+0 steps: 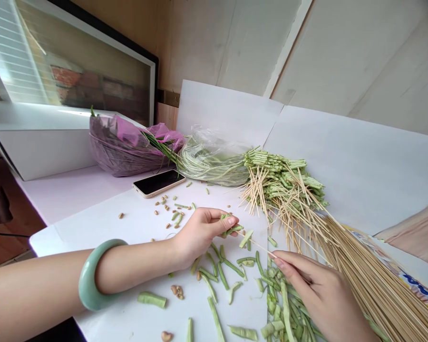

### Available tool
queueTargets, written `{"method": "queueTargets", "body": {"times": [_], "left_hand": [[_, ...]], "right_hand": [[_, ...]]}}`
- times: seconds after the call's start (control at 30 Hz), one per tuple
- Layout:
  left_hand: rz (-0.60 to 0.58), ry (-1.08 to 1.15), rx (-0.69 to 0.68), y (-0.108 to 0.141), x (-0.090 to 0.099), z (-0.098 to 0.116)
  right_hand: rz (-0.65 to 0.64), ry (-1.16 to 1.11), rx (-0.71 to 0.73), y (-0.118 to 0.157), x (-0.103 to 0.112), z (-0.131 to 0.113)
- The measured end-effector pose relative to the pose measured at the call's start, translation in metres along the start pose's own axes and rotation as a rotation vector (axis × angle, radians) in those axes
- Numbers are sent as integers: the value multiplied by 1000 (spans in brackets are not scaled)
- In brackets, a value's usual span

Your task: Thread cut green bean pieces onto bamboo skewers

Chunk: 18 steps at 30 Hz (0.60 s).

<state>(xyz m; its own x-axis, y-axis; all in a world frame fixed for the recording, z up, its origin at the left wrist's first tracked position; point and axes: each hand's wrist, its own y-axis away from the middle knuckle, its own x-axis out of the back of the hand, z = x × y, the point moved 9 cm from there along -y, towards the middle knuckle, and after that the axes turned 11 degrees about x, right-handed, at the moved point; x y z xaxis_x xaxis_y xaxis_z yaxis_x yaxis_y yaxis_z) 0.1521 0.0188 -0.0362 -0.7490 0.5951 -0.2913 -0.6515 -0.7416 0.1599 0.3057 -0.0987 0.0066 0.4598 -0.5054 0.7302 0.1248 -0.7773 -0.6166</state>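
Observation:
My left hand (201,235), with a pale green bangle (92,275) on the wrist, pinches several short cut green bean pieces (232,230) between thumb and fingers. From them a thin bamboo skewer (258,246) runs down to my right hand (321,287), whose thumb and fingertips are closed on its other end. Another bean piece (246,239) shows beside the skewer; I cannot tell whether it is threaded or lies on the table. Loose cut beans (231,268) lie scattered below the hands, and a pile of cut beans (288,311) sits by my right hand.
Bean-loaded skewers (280,173) are stacked at the back, with a long bundle of bare skewers (374,280) at right. Behind are a clear bag of long beans (214,161), a purple bag (121,152) and a phone (159,183). Brown beans (166,336) dot the white table.

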Motion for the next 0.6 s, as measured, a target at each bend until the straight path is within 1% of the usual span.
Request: {"method": "queueTargets", "body": {"times": [0.1, 0.13, 0.2, 0.3, 0.4, 0.47, 0.6], "left_hand": [[-34, 39, 12, 0, -2, 0], [-41, 41, 16, 1, -3, 0], [-43, 36, 15, 1, -3, 0], [-28, 8, -13, 1, -3, 2], [-15, -26, -42, 2, -2, 5], [-14, -40, -47, 2, -1, 6], [-34, -95, -55, 1, 2, 9]], "right_hand": [[-12, -129, -240, 8, -5, 23], [-19, -162, -300, 11, -7, 29], [-45, -222, -377, 16, -11, 36], [-82, -292, -419, 17, -16, 37], [-18, -301, -461, 18, -14, 37], [-6, -321, -455, 18, -16, 35], [-70, -412, -435, 23, -29, 35]]}}
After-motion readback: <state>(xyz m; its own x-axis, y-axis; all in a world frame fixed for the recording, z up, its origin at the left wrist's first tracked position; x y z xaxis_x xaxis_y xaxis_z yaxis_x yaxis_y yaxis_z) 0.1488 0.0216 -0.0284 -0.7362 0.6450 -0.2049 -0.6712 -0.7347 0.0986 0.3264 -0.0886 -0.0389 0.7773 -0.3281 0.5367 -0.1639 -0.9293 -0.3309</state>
